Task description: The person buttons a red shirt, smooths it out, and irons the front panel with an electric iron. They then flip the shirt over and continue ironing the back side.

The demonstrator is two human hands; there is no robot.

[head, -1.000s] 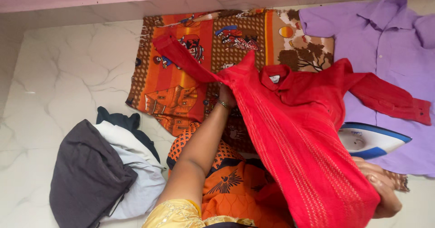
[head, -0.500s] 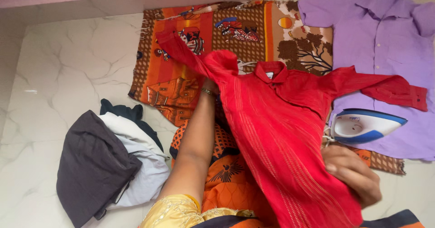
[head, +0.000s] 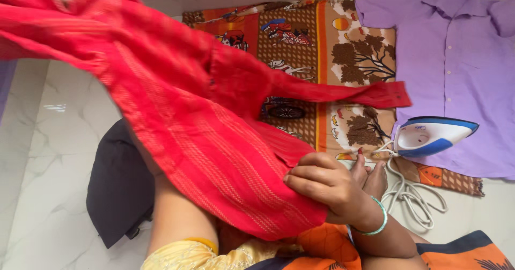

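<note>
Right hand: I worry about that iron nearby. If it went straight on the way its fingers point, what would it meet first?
Probably the red shirt the right hand already grips; its fingers point left, away from the iron.

Green bangle [head: 379,223] on right wrist, yellow embroidered sleeve [head: 188,255], orange printed garment [head: 322,251]

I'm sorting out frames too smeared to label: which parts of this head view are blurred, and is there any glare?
Head view: the red shirt is motion-blurred toward the upper left, sharper near the right hand; the left hand is hidden. The iron, purple shirt and printed cloth look crisp. A small glare patch sits on the marble floor.
</note>
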